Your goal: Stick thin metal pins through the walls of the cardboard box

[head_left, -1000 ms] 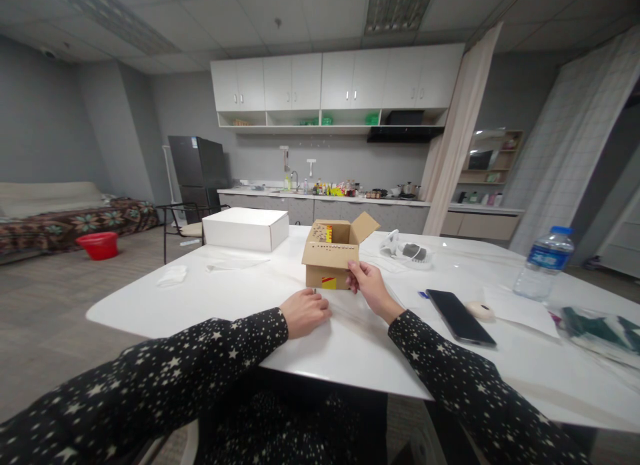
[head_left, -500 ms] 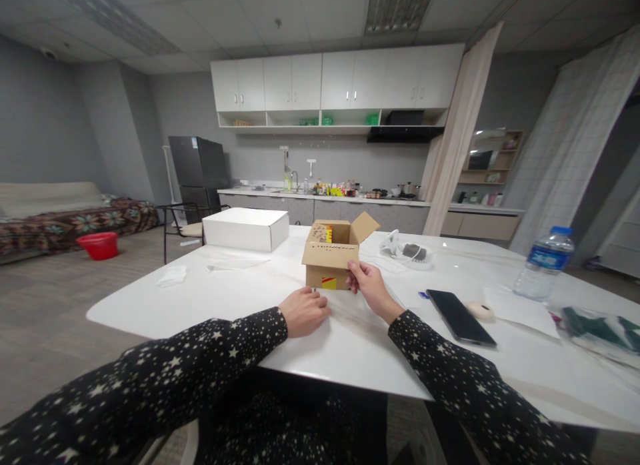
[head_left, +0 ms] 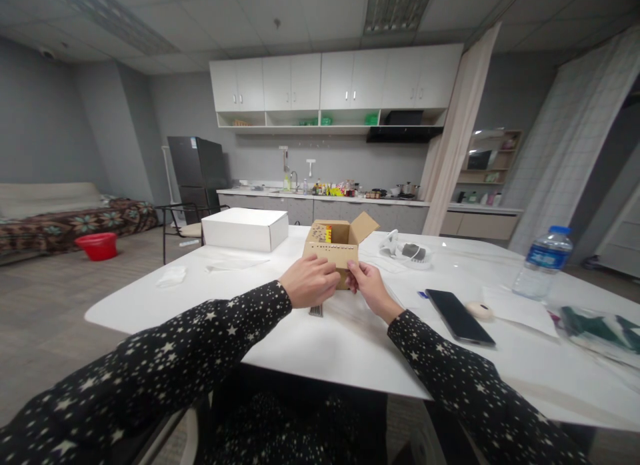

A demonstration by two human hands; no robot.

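Observation:
A small brown cardboard box [head_left: 327,255] stands on the white table with its flaps folded outward. Along its front flap runs a row of small dark marks. My right hand [head_left: 373,286] pinches the right corner of that flap between thumb and fingers. Over the flap's left part hovers my left hand [head_left: 311,283], fingers curled and bunched together. Whatever its fingertips may hold is hidden. Just below it on the table lies a small dark striped piece [head_left: 316,311], partly covered by the hand.
Behind on the left sits a white box [head_left: 245,229]. White cables and a round grey-and-white object [head_left: 414,253] lie to the right of the cardboard box. Farther right are a black phone [head_left: 460,316], a beige oval object [head_left: 479,310] and a water bottle [head_left: 543,261].
My left hand has risen from the table to the box's front flap, uncovering the small striped piece. My right hand keeps its pinch on the flap corner.

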